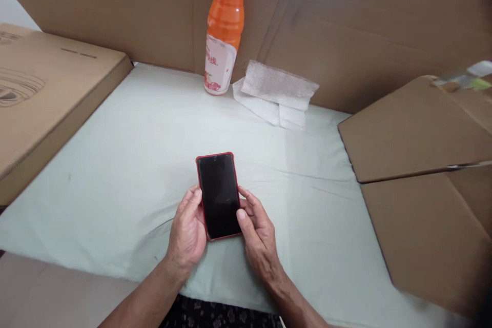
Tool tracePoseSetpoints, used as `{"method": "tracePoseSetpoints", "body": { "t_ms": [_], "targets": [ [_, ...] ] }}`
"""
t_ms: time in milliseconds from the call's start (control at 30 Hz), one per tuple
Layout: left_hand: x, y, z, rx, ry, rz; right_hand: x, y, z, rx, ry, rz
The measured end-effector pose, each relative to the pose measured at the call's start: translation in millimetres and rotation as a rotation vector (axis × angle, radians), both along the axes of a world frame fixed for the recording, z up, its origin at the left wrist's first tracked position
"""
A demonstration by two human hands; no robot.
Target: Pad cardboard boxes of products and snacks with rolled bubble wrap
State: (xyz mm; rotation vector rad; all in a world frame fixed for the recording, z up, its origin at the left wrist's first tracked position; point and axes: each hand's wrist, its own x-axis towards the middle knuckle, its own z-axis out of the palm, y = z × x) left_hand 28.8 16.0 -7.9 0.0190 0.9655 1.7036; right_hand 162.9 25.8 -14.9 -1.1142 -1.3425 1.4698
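Observation:
A smartphone (220,197) in a red case is held between my two hands near the front of the table, its dark screen facing up. My left hand (188,230) grips its left edge, thumb along the side. On the opposite edge, my right hand (258,230) is closed round the lower part, with the thumb at the screen's rim. The fingers beneath the phone are partly hidden.
An orange bottle (225,31) with a white label stands at the back, beside folded bubble wrap (279,87). A large cardboard box (57,92) lies left; cardboard flaps (418,133) are at right. A cardboard wall (154,10) rises behind the pale green cloth (126,164).

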Motion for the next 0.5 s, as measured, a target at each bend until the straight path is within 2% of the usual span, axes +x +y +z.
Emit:
{"method": "tracePoseSetpoints", "body": {
  "t_ms": [400, 500],
  "targets": [
    [0.1, -0.3, 1.8, -0.009, -0.010, -0.026, 3.2, -0.6, -5.0, 0.013, 0.025, 0.092],
    [-1.3, 1.4, 0.6, -0.004, -0.020, -0.034, 8.8, 2.5, -5.8, -0.007, -0.010, 0.005]
  ]
}}
